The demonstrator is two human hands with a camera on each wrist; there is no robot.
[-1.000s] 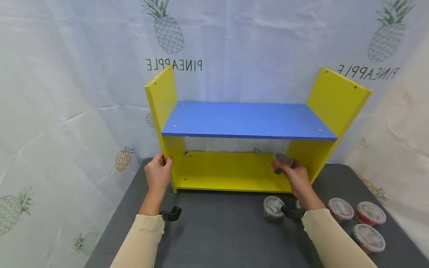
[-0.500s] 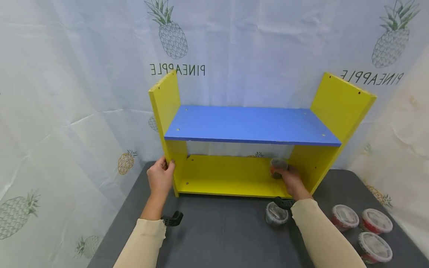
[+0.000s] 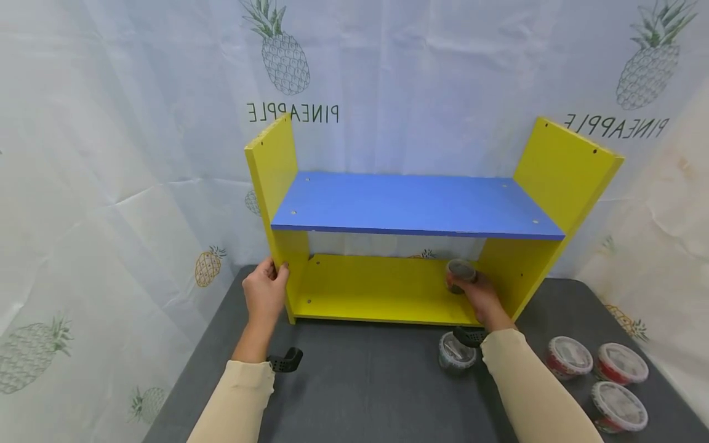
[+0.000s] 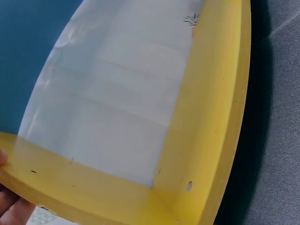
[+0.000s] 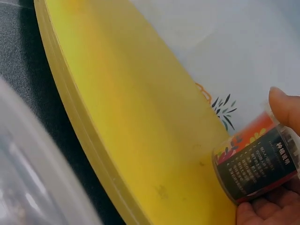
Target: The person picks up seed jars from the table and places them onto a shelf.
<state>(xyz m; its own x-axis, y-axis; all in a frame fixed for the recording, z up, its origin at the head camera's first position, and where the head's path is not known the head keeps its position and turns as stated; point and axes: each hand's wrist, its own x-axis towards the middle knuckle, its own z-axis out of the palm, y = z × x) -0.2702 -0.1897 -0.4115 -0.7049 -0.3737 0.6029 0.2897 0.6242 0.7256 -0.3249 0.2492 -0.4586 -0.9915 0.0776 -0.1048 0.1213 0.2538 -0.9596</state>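
Note:
A shelf unit stands on the table, with yellow side panels, a blue board [image 3: 410, 203] across the middle and a yellow bottom board [image 3: 371, 289]. My left hand [image 3: 263, 295] grips the front edge of the left side panel [image 3: 273, 166], thumb on its inner face. Near the right end of the bottom board, my right hand [image 3: 483, 301] holds a small lidded plastic cup [image 3: 460, 271]. In the right wrist view that cup [image 5: 255, 161] shows a dark and orange printed label, and its base meets the yellow board. My fingers hide part of it.
Another lidded cup [image 3: 455, 352] stands on the dark table [image 3: 354, 381] before the shelf, partly behind my right wrist strap. Three more lidded cups with red labels, one of them a cup [image 3: 619, 407] nearest me, sit at the right. A pineapple-print cloth [image 3: 415, 80] hangs behind.
My right hand has moved slightly left and inward with the cup, which sits lower and more upright. The left hand keeps its grip on the panel. The head view has shifted a little.

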